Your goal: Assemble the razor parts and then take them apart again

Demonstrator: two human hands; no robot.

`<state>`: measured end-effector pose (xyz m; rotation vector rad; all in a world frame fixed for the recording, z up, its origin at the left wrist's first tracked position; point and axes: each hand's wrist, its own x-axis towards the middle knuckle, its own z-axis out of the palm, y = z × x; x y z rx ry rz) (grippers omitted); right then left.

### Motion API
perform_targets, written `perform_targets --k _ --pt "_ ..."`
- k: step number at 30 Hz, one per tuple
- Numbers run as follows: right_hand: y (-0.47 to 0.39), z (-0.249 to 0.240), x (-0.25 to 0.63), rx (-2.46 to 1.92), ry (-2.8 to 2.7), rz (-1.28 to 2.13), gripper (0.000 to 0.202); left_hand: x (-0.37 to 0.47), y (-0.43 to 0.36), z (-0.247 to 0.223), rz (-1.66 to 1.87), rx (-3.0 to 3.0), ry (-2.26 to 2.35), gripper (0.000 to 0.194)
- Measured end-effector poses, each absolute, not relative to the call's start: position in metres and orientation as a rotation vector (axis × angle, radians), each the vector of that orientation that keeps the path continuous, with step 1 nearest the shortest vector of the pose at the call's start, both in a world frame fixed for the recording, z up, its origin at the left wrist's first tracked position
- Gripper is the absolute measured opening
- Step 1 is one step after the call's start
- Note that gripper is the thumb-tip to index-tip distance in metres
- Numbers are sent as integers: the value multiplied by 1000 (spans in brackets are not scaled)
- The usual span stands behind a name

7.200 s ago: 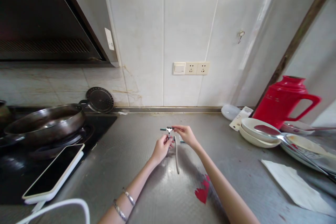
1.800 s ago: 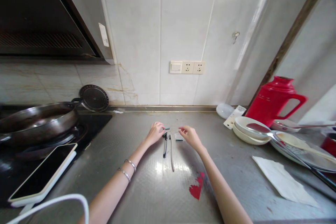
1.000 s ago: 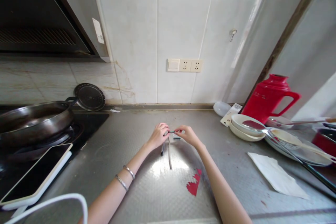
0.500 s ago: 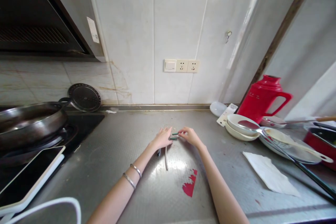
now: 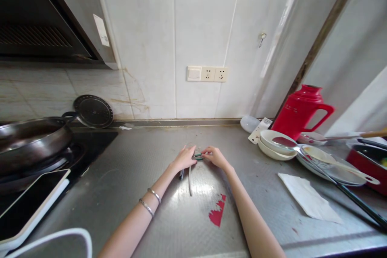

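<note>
My left hand [image 5: 184,159], with two silver bangles on the wrist, is low over the metal counter [image 5: 145,217], its fingers bent and thumb toward the right. What it grips, if anything, is hidden. Facing it, my right hand [image 5: 215,156] pinches the right end of a thin dark green stick-like piece [image 5: 198,155]. A second short green piece [image 5: 199,159] lies just below, near my left thumb. From under my left hand a thin greyish cord-like strip [image 5: 190,183] runs toward me. Beside it a small dark piece [image 5: 181,174] pokes out.
Torn red paper [image 5: 217,213] lies between my forearms. Rightward are a white napkin [image 5: 308,197], stacked bowls [image 5: 272,151], a ladle with a long dark handle [image 5: 341,187] and a red thermos [image 5: 299,113]. A pan [image 5: 36,141] and a white-edged tablet [image 5: 33,205] are leftward.
The whole view has shifted slightly. My right fingertips have come a little closer to my left hand along the green pieces; otherwise the hands keep nearly the same pose.
</note>
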<state>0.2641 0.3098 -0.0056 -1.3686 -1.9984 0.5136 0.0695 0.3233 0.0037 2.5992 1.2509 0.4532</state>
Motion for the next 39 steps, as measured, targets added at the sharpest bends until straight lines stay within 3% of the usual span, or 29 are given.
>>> perform_targets --k 24,32,39 --pt "306 -2 260 -1489 -1982 454 28 69 322 7 507 2624 1218 63" --pt "294 24 237 -1687 -1877 390 33 44 326 58 1025 2394 1336 25" --pt "263 43 163 -1939 -2103 510 29 2 324 66 1032 2168 1376 28"
